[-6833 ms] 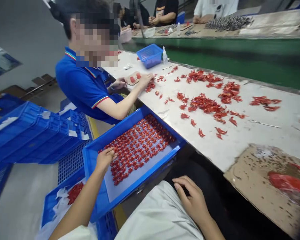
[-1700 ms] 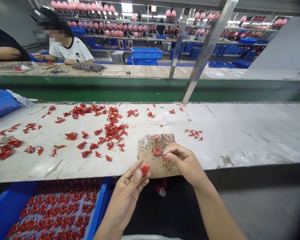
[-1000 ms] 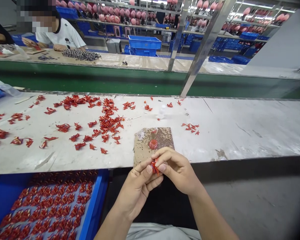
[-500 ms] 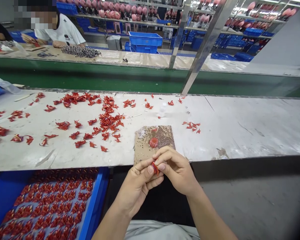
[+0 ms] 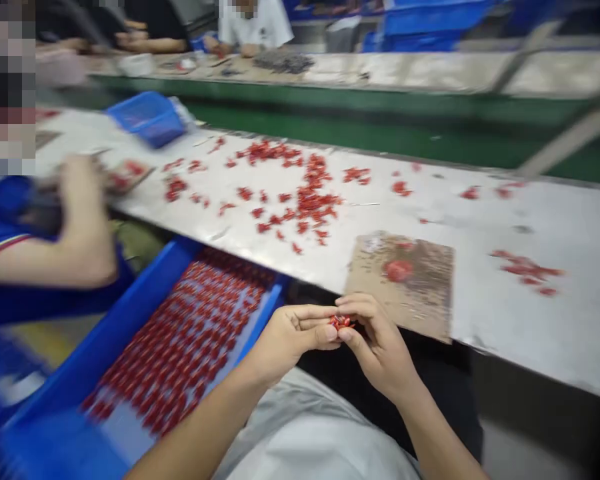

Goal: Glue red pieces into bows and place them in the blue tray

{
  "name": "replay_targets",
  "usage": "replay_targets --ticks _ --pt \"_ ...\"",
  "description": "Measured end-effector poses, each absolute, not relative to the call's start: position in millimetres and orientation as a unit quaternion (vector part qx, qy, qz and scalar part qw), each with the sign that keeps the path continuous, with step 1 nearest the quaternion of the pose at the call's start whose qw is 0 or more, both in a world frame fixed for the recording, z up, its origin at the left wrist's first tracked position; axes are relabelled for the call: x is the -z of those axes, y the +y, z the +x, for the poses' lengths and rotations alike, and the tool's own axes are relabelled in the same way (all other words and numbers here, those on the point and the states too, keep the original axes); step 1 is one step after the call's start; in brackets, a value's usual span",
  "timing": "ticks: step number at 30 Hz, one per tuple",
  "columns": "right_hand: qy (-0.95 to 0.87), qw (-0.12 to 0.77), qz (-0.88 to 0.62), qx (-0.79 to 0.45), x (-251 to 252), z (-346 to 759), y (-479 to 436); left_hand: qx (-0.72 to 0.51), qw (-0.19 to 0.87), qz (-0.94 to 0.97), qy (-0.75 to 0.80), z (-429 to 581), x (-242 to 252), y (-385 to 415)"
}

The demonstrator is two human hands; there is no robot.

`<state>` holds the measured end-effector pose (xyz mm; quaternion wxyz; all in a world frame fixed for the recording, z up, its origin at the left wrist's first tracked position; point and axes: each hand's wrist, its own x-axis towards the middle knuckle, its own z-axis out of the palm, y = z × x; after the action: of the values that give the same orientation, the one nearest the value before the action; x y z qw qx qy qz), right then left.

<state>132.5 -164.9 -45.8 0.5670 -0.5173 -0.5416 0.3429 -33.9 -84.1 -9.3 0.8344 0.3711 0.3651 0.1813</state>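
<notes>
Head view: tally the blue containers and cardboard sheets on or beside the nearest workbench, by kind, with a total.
Blue plastic containers: 2 (blue tray of red pieces, blue crate)
Cardboard sheets: 2 (near cardboard sheet, far cardboard sheet)
Total: 4

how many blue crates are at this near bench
2: a blue crate at the far left on the white bench, and another blue crate of small red pieces below its edge. Blur at lower left may hide more.
</notes>
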Motion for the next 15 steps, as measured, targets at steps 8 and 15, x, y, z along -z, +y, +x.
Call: replay_targets --ticks 8,15 --pt "-0.576 0.460 -0.510 -0.443 136 62 -161 -0.265 0.277 0.372 0.845 -297 58 -108" --pt "-0.602 0.450 -0.510 -0.417 137 71 -160 -0.056 0.108 0.354 0.927 -419 91 -126"
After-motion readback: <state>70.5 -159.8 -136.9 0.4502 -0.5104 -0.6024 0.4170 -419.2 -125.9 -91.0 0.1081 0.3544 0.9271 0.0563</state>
